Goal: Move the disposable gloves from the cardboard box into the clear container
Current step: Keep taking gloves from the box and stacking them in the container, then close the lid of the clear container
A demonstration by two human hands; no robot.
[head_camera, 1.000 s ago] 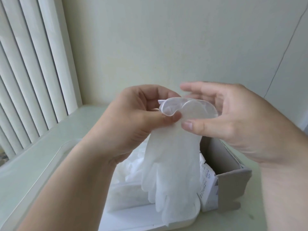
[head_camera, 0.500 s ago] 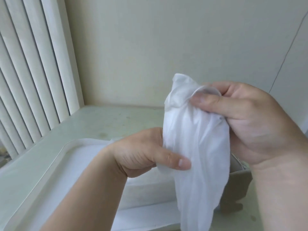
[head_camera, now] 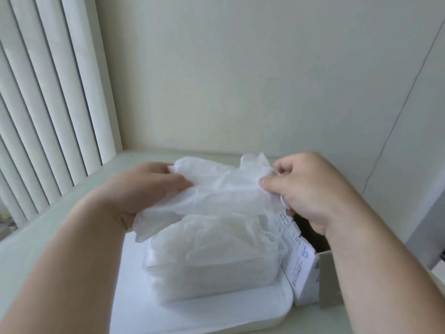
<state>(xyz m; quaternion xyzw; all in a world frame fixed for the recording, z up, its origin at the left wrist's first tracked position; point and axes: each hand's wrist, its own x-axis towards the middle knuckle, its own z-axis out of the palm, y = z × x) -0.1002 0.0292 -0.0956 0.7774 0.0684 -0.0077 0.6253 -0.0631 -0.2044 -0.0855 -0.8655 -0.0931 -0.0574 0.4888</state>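
Note:
A translucent white disposable glove (head_camera: 224, 189) is stretched sideways between both hands, just above the clear container (head_camera: 209, 268). My left hand (head_camera: 142, 191) grips its left end, thumb on top. My right hand (head_camera: 310, 189) pinches its right end with curled fingers. The container is stuffed with several crumpled gloves that bulge over its rim. The cardboard box (head_camera: 303, 259) stands right beside the container, its printed white side facing me and its dark opening partly hidden under my right wrist.
The container stands on a white tray (head_camera: 240, 312) on a pale countertop (head_camera: 60, 218). Vertical blinds (head_camera: 43, 104) hang on the left and a plain wall stands close behind. A grey object (head_camera: 428, 225) stands at the right edge.
The glove hung upright from my raised right hand; now both hands have come down and hold it spread flat over the container. The view has tilted down, showing the full container and box.

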